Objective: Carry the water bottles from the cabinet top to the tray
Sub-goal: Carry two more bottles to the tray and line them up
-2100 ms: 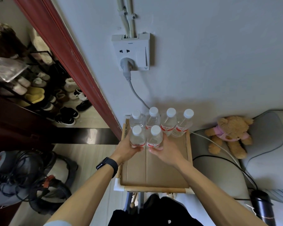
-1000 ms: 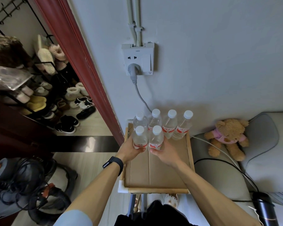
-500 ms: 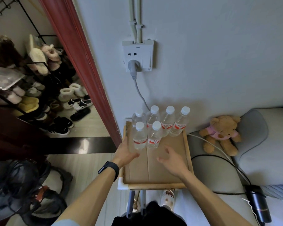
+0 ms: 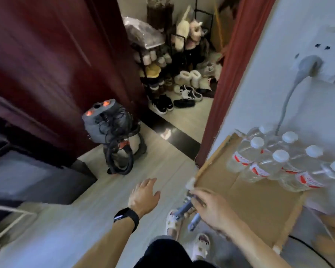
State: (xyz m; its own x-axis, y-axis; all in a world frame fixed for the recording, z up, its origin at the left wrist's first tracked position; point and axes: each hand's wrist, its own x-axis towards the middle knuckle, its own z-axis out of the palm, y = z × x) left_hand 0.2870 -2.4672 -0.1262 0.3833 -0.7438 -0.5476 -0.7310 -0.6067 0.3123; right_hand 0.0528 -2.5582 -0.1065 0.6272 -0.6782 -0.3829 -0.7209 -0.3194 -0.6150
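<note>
Six water bottles (image 4: pixel 275 163) stand clustered at the tray's (image 4: pixel 249 200) far edge by the wall. Left hand (image 4: pixel 143 196) hangs spread over the floor; right hand (image 4: pixel 215 207), empty and loose-fingered, hovers beside the tray's near corner.

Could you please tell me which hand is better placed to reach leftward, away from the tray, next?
Probably left: the left hand is open over the floor, clear of the tray, while the right hand hangs blurred at the tray's near corner.
</note>
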